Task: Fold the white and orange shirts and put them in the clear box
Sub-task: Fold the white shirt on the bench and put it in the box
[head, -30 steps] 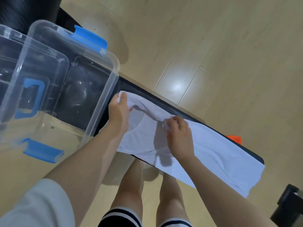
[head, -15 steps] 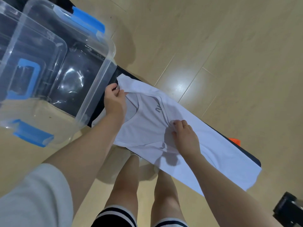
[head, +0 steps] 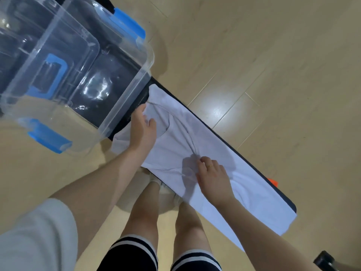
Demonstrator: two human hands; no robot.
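The white shirt (head: 197, 149) lies along the dark table (head: 289, 200), its collar end beside the clear box (head: 109, 122) (blue latches). Left hand (head: 143, 130) presses flat; right hand (head: 213, 177) pinches gathered cloth. An orange shirt (head: 273, 181) peeks behind.

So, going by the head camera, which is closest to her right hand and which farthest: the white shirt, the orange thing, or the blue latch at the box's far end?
1. White shirt: pinched by the right hand.
2. Orange thing: peeking out to the right, at the dark surface's far edge.
3. Blue latch: upper left, on the clear box.
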